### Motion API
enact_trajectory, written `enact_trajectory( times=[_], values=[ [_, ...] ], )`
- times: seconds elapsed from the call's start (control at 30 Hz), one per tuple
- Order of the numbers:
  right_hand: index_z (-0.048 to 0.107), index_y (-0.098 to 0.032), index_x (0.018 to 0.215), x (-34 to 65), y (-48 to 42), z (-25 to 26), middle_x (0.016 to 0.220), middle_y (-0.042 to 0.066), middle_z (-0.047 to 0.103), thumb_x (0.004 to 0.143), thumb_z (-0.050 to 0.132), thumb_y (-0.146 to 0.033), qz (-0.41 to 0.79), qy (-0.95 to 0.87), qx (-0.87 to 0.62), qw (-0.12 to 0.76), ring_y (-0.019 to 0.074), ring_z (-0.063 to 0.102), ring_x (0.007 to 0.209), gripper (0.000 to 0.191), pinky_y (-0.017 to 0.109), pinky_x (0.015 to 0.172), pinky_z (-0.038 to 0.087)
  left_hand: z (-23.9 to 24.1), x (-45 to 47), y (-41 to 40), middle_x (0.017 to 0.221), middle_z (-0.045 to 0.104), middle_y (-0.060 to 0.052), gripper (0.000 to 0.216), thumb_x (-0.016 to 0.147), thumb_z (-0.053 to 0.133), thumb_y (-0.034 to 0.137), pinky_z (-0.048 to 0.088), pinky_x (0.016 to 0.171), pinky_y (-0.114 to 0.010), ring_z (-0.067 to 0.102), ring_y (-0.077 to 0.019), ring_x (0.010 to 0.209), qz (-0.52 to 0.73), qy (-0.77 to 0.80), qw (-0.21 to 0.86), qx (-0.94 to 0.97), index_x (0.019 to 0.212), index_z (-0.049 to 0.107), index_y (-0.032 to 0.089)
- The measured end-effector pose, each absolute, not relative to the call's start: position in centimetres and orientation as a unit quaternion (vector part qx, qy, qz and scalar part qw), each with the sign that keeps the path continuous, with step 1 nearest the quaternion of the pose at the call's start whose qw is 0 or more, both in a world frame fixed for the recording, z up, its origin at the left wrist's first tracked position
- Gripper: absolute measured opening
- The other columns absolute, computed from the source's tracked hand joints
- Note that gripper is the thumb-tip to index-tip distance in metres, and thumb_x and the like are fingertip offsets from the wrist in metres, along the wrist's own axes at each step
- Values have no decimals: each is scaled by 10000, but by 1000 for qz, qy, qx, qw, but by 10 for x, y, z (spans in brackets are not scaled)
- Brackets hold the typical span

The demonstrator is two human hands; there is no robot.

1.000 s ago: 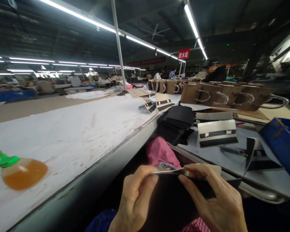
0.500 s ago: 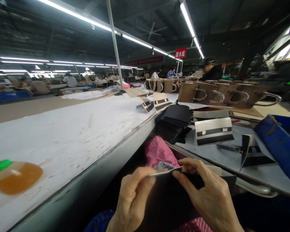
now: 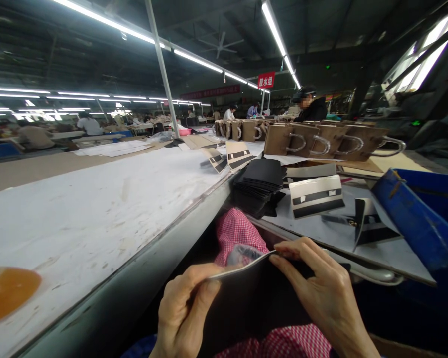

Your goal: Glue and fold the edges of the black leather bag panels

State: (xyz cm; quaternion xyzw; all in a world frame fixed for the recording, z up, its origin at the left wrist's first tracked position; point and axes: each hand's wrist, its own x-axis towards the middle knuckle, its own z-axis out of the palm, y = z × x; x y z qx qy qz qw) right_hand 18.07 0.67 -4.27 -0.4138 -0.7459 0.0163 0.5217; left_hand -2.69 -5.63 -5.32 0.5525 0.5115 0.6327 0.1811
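Left hand (image 3: 182, 313) and right hand (image 3: 324, 298): wrists cut off by the bottom edge. Dark sheet (image 3: 246, 298) in their grip: hides the middle of the checked cloth (image 3: 235, 231). Orange bottle (image 3: 5, 293) on the surface (image 3: 97, 209): only part shows at the left edge. Blue bin (image 3: 414, 219): runs off right. Distant workers (image 3: 89, 124): too small to tell their work.

One head-worn view.
It faces forward and down, close above the fingers (image 3: 188, 291), the long table (image 3: 97, 209) running away beyond them.
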Motion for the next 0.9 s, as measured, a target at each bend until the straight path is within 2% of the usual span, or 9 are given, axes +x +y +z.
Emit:
enact_trajectory(
  times=[0.23,0.33,0.47,0.53,0.63,0.77,0.9],
  values=[
    [723,-234,1043,185,7,-44,766,-10,552,987,565,-198,-21,-788,-388,477,107,562,637,171,222,562,454,-55,-31,-58,839,769,-44,214,915,624,386,586,762,-283,683,-186,687,626,511,163,567,899,782,243],
    [728,-219,1014,183,7,-42,759,3,543,1003,526,-194,-46,-803,-378,458,118,538,631,204,237,556,437,-58,-32,-60,819,769,-45,204,902,641,393,576,763,-287,678,-192,687,621,503,155,581,906,779,242],
    [707,-238,955,181,10,-45,773,4,594,1022,495,-237,-74,-807,-403,426,138,532,619,223,273,582,438,-55,-29,-57,773,750,-23,210,912,630,396,547,743,-262,629,-164,632,609,512,167,583,911,771,241],
    [680,-242,1055,184,13,-49,819,2,641,1028,497,-292,-80,-801,-421,418,156,579,669,192,290,636,468,-49,-29,-53,722,719,4,239,940,587,398,526,674,-229,585,-134,573,611,519,195,565,901,763,240],
    [607,-225,1189,195,13,-54,909,5,701,1027,497,-399,-99,-775,-454,428,186,651,789,262,311,720,500,-40,-33,-49,678,684,29,241,939,583,398,493,581,-192,589,-120,569,615,513,215,559,861,743,237],
    [627,-266,1090,208,8,-59,955,-16,710,1021,513,-392,-90,-755,-478,440,177,668,815,184,299,712,499,-38,-33,-52,747,718,39,200,914,619,389,508,660,-187,627,-125,647,644,516,213,523,845,743,249],
    [653,-274,1075,207,4,-57,917,-13,683,1014,530,-369,-57,-752,-479,449,174,659,788,167,297,709,504,-42,-25,-59,845,765,50,187,908,655,420,523,723,-186,644,-117,662,665,495,220,514,896,767,271]
  ],
)
